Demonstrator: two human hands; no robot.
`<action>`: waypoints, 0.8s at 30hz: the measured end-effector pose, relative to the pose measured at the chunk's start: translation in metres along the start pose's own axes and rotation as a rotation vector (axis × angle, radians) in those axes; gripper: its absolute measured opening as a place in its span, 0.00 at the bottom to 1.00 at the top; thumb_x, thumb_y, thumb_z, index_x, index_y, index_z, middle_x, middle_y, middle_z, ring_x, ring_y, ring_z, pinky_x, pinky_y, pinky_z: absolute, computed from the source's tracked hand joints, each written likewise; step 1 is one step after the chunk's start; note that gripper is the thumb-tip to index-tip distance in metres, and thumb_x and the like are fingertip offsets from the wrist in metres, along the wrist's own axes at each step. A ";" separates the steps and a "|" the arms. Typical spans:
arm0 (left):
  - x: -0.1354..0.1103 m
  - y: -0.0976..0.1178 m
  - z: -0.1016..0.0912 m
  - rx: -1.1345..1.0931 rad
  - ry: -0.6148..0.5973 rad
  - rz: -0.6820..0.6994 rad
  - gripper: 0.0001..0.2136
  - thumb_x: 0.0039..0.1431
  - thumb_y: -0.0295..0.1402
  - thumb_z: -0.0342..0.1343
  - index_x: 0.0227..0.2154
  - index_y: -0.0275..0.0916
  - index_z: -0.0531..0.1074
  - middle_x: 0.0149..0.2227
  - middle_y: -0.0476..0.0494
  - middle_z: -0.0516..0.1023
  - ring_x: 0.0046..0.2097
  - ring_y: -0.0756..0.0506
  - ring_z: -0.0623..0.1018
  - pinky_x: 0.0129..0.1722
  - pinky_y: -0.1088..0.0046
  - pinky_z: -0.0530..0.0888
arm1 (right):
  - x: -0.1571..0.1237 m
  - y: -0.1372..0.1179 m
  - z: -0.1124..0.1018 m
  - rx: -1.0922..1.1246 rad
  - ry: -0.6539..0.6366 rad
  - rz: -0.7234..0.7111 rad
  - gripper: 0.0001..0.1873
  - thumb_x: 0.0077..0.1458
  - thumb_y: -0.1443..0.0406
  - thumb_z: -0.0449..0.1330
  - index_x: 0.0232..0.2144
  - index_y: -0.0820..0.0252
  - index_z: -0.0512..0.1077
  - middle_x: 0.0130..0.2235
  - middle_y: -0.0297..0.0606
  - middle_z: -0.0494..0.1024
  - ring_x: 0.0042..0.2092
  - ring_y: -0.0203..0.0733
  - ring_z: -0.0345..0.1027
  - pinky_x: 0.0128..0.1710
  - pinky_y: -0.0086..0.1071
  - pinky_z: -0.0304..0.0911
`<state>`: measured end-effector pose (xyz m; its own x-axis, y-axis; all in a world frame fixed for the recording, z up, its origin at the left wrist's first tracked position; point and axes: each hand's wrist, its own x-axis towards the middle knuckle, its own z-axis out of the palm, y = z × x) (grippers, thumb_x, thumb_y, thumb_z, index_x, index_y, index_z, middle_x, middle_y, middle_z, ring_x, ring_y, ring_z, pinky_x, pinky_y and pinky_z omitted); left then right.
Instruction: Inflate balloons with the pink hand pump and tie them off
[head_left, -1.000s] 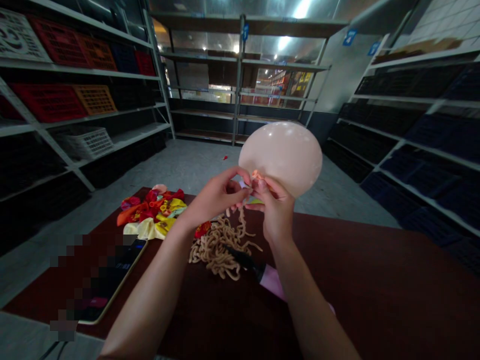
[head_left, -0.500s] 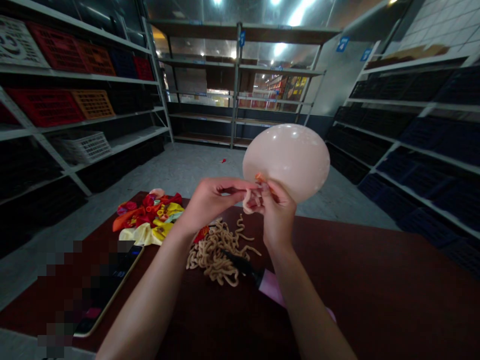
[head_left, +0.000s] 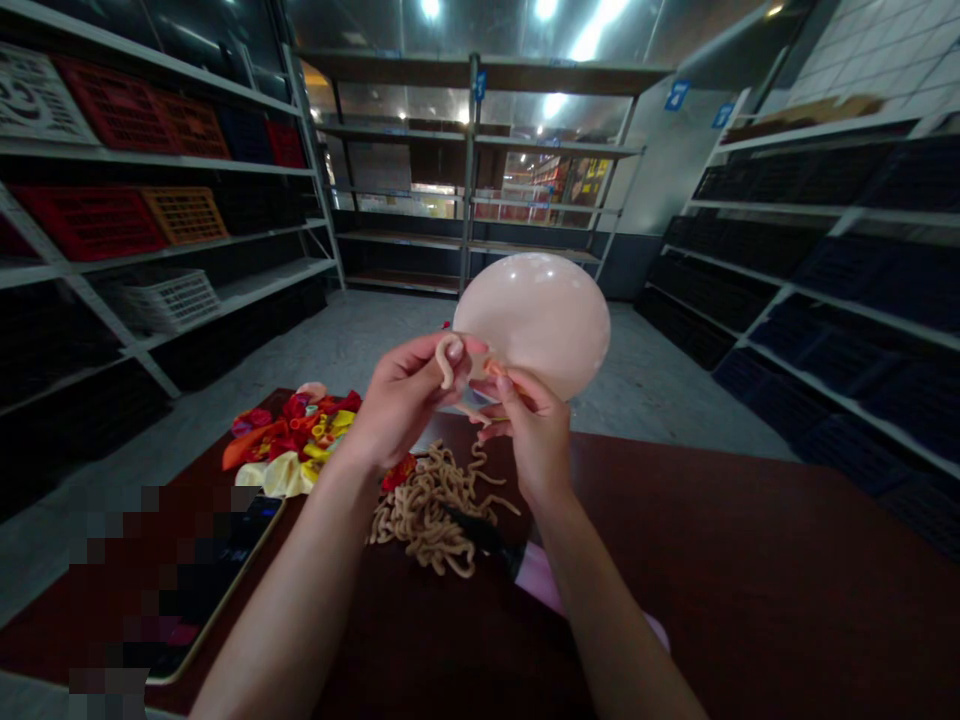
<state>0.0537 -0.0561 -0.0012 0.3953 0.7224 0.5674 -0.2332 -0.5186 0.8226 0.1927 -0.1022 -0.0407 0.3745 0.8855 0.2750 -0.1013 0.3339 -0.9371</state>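
An inflated pale pink balloon (head_left: 540,315) stands beyond my hands, above the table's far edge. My right hand (head_left: 541,430) is closed on its neck, where an orange-tinted tip shows. My left hand (head_left: 401,400) pinches a short beige cord (head_left: 445,365), whose curled end sticks up over the fingers. Another stretch of cord runs low between the two hands, toward my right fingers; whether it circles the neck is hidden. Under the hands lies a tangled heap of similar beige cords (head_left: 431,520).
Left of the cords lie uninflated balloons (head_left: 300,435) in several colours. A phone (head_left: 225,590) rests at the table's left. A pink tool with a black nozzle (head_left: 541,580) lies partly under my right forearm. Shelves with crates (head_left: 105,220) line the room.
My left hand has drawn a little away from the right, and the cord end now curls above its fingers. The balloon and right hand have shifted left in view.
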 end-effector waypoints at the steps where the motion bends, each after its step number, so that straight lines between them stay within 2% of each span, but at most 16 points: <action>1: 0.001 0.001 -0.005 0.121 0.034 0.019 0.12 0.66 0.39 0.53 0.44 0.37 0.76 0.26 0.48 0.71 0.27 0.50 0.69 0.27 0.75 0.68 | 0.001 0.000 0.000 -0.006 -0.012 0.014 0.20 0.54 0.51 0.61 0.44 0.57 0.76 0.40 0.41 0.82 0.28 0.38 0.76 0.20 0.29 0.69; 3: 0.002 0.002 -0.014 0.394 0.113 0.063 0.14 0.63 0.35 0.57 0.49 0.38 0.72 0.28 0.48 0.74 0.28 0.50 0.72 0.29 0.75 0.68 | 0.002 0.002 -0.001 -0.037 -0.036 0.036 0.20 0.54 0.52 0.61 0.44 0.57 0.75 0.39 0.42 0.82 0.28 0.38 0.76 0.19 0.28 0.67; 5: 0.002 0.002 -0.018 0.553 0.153 0.094 0.15 0.61 0.32 0.59 0.50 0.38 0.68 0.28 0.50 0.76 0.29 0.50 0.74 0.31 0.75 0.69 | 0.004 0.005 -0.001 -0.083 -0.057 0.049 0.20 0.54 0.52 0.60 0.44 0.58 0.75 0.39 0.42 0.82 0.28 0.38 0.76 0.18 0.27 0.65; 7: 0.000 0.001 -0.016 0.528 0.119 0.114 0.11 0.61 0.31 0.59 0.45 0.39 0.68 0.29 0.50 0.77 0.29 0.50 0.75 0.32 0.75 0.70 | 0.004 0.009 0.000 -0.134 -0.097 0.056 0.19 0.55 0.53 0.60 0.43 0.58 0.76 0.38 0.42 0.82 0.27 0.37 0.76 0.17 0.26 0.64; 9: -0.002 -0.001 -0.009 0.400 0.052 0.127 0.07 0.61 0.30 0.59 0.40 0.39 0.69 0.31 0.48 0.78 0.32 0.50 0.77 0.33 0.76 0.71 | 0.003 0.013 0.002 -0.188 -0.162 0.059 0.17 0.55 0.54 0.60 0.41 0.59 0.76 0.37 0.41 0.82 0.26 0.37 0.76 0.16 0.25 0.63; 12: -0.002 -0.005 -0.001 0.268 -0.049 0.114 0.05 0.60 0.32 0.61 0.38 0.38 0.74 0.34 0.45 0.79 0.34 0.49 0.77 0.33 0.75 0.72 | 0.001 0.017 0.005 -0.228 -0.242 0.070 0.14 0.55 0.56 0.59 0.38 0.58 0.77 0.36 0.40 0.82 0.25 0.37 0.75 0.16 0.25 0.63; 18: 0.005 -0.010 -0.013 0.418 -0.136 0.113 0.11 0.58 0.35 0.63 0.42 0.37 0.79 0.39 0.42 0.81 0.34 0.48 0.76 0.34 0.73 0.71 | 0.002 0.013 0.003 -0.110 -0.281 0.131 0.17 0.53 0.53 0.61 0.39 0.57 0.77 0.35 0.39 0.82 0.26 0.38 0.76 0.17 0.26 0.63; 21: 0.006 -0.010 -0.019 0.407 -0.211 0.131 0.16 0.54 0.36 0.67 0.46 0.39 0.79 0.45 0.41 0.80 0.42 0.45 0.78 0.42 0.70 0.72 | 0.003 0.003 -0.002 -0.007 -0.274 0.171 0.15 0.50 0.56 0.63 0.37 0.58 0.76 0.34 0.38 0.82 0.27 0.38 0.76 0.19 0.24 0.63; 24: 0.006 -0.012 -0.018 0.338 -0.228 0.138 0.19 0.54 0.35 0.68 0.49 0.40 0.77 0.49 0.39 0.79 0.49 0.42 0.77 0.52 0.66 0.70 | 0.003 -0.004 -0.006 0.045 -0.269 0.202 0.14 0.48 0.57 0.65 0.37 0.58 0.76 0.36 0.37 0.82 0.27 0.37 0.76 0.19 0.23 0.62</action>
<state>0.0425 -0.0372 -0.0069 0.5755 0.5361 0.6176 -0.0080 -0.7515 0.6597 0.2000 -0.1032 -0.0374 0.0862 0.9868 0.1371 -0.1916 0.1515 -0.9697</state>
